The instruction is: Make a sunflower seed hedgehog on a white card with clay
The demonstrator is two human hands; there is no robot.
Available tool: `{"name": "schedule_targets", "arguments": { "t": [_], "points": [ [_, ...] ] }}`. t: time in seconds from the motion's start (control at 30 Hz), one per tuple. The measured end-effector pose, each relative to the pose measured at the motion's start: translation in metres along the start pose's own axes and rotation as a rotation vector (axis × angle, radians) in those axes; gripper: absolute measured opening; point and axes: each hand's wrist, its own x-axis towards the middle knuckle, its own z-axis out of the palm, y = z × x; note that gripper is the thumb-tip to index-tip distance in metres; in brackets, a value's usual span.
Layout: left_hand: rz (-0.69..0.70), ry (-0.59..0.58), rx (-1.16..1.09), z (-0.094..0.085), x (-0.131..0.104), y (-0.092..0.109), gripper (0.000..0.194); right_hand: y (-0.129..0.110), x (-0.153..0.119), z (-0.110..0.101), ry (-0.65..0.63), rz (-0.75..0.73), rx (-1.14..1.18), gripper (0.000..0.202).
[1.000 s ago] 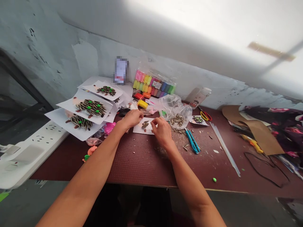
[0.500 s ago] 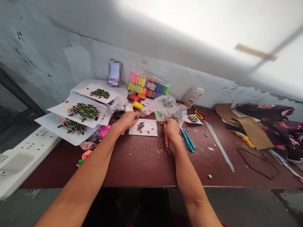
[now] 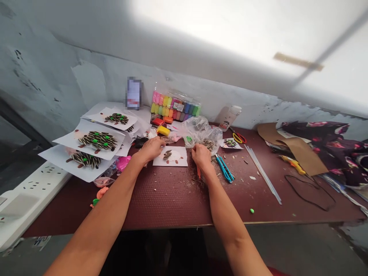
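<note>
Past the left hand (image 3: 153, 148), on its outer side, I see a pile of cards (image 3: 64, 140) with seed-covered shapes. That hand is at the upper left corner of a white card (image 3: 180, 163), fingers curled; I can't tell whether they pinch it. The card lies on the worktop (image 3: 166, 199) between both hands, striped seeds (image 3: 167, 155) covering only the left part of its shape. I'd steady it lightly at that corner, and set any seed close, slanted like its neighbours. Right of the card, the right hand (image 3: 201, 156) is bunched near an orange object (image 3: 198, 173); whatever its fingertips hold is hidden from me. Beyond it are loose seeds (image 3: 208, 144) and a blue cutter (image 3: 225, 168), worth keeping the wrist off.
</note>
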Motion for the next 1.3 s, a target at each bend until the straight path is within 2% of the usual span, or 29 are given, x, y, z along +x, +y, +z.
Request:
{"name": "schedule_targets", "arguments": {
  "t": [0.2,0.4,0.63,0.87,1.1,1.3],
  "points": [
    [0.002,0.006,-0.017,0.000,0.001,0.003,0.030,-0.005,-0.005,-0.011,0.073,-0.082,0.102,0.017],
    [0.050,0.052,-0.101,0.000,0.002,0.006,0.032,-0.009,-0.006,-0.011,0.120,-0.102,0.301,0.024],
    [0.033,-0.009,-0.134,0.002,0.002,0.007,0.031,-0.012,-0.002,0.006,0.008,-0.187,0.754,0.025],
    [0.042,-0.018,-0.123,0.003,0.002,0.007,0.033,-0.020,-0.006,0.015,0.061,-0.315,0.613,0.015],
    [0.042,-0.013,-0.148,0.001,0.001,0.010,0.032,-0.021,-0.007,0.024,0.069,-0.305,0.533,0.026],
    [0.068,0.017,-0.203,0.004,0.001,0.005,0.030,-0.022,-0.008,0.026,0.066,-0.257,0.591,0.019]
  ]
}}
